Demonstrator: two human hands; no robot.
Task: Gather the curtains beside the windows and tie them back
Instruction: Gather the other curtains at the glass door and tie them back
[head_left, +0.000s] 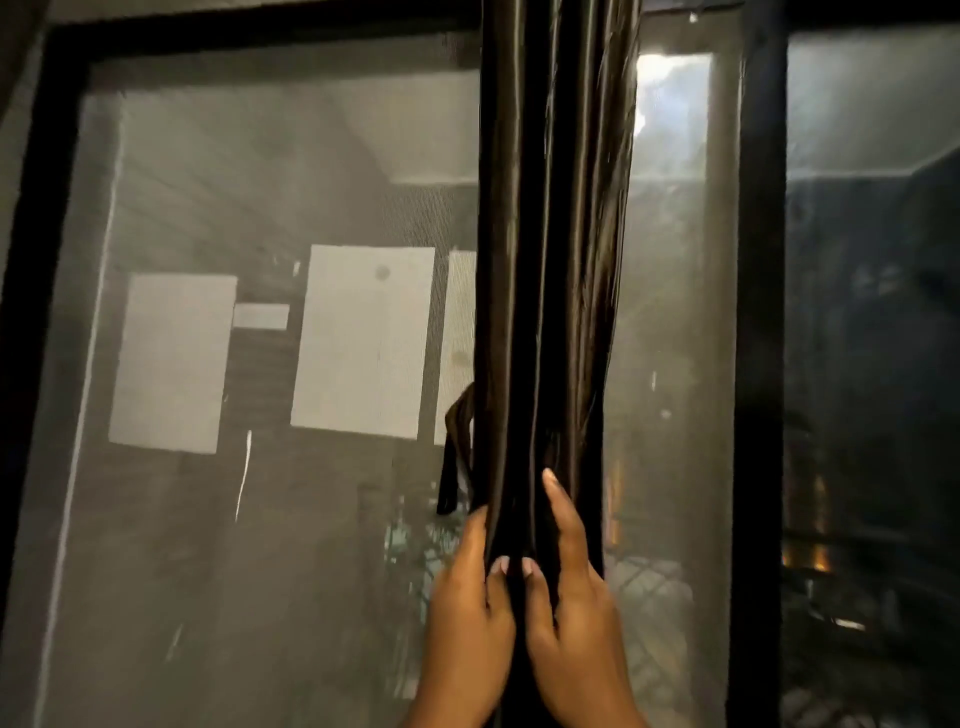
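A dark, shiny curtain (550, 234) hangs bunched into a narrow column of folds in front of the window, from the top of the view down past the bottom edge. My left hand (470, 608) grips the bunch from its left side and my right hand (566, 597) grips it from the right, thumbs meeting on the front folds. The right index finger lies straight up along a fold. A dark strip of fabric (454, 452), likely the tie-back, loops out from behind the curtain's left edge just above my left hand.
Behind the curtain is a window with a mesh screen (260, 415) in a black frame (31, 312). A black vertical post (761, 364) stands to the right, with another pane (872, 364) beyond it. Outside are pale building walls and dim lights.
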